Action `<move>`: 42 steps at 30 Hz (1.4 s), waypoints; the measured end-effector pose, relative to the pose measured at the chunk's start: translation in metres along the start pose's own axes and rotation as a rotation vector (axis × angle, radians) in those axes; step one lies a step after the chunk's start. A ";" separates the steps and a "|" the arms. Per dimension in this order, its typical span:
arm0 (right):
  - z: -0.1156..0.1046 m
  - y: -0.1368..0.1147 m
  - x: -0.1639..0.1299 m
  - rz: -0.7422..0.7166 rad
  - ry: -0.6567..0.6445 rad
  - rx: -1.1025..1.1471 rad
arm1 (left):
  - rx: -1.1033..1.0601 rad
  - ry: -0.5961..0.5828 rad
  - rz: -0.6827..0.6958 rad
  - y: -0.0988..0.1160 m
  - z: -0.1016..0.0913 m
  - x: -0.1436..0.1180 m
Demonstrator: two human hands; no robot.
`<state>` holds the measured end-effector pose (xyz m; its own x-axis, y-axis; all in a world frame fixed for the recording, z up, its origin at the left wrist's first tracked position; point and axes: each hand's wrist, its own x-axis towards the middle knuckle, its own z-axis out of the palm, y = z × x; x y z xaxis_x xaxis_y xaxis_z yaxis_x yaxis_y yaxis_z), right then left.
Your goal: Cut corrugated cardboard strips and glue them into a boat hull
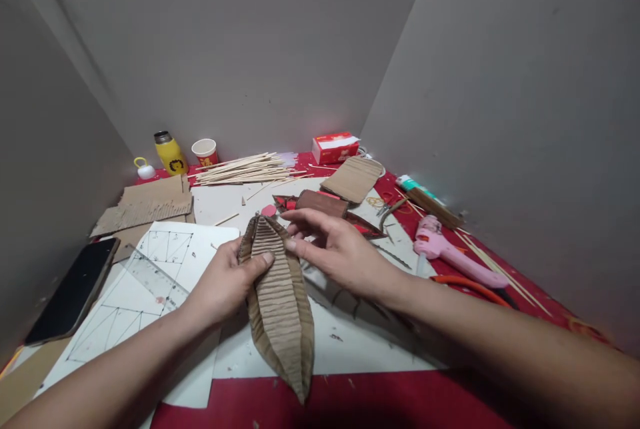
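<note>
A boat-shaped piece of corrugated cardboard (279, 295) with folded-up sides hangs tilted in front of me, its pointed end toward me. My left hand (233, 275) is closed on its left side, thumb pressed on the ribbed inner face and fingers hidden behind. At the upper right rim is my right hand (330, 245); its thumb tip touches the rim while the index finger stretches out past it, apart from the thumb. Just behind lies a second boat-like piece in brown and red (323, 205), partly covered by my right hand.
Paper with truss drawings (125, 329), a clear ruler (155, 277) and a phone (73, 289) lie left. Wooden sticks (245, 169), a yellow bottle (171, 154), a paper cup (205, 149) and a red tissue box (336, 149) stand behind. A pink glue gun (455, 255) lies right.
</note>
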<state>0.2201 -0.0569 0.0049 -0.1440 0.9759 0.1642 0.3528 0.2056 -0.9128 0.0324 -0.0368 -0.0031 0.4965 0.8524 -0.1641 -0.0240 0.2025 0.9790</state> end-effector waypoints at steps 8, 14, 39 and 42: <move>0.004 0.010 0.002 0.016 -0.189 -0.032 | 0.033 -0.104 -0.099 -0.014 -0.002 0.005; 0.008 0.012 -0.006 0.020 -0.151 -0.039 | 0.172 -0.118 -0.084 -0.016 0.000 0.002; 0.007 0.008 -0.010 -0.100 -0.055 -0.115 | 0.165 -0.255 -0.146 -0.016 -0.001 0.000; 0.010 0.010 -0.009 -0.093 -0.002 -0.059 | 0.055 -0.156 -0.184 -0.018 0.005 0.000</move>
<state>0.2156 -0.0648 -0.0092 -0.1804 0.9522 0.2464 0.3918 0.2993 -0.8700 0.0371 -0.0432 -0.0203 0.6159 0.7183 -0.3235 0.1240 0.3170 0.9403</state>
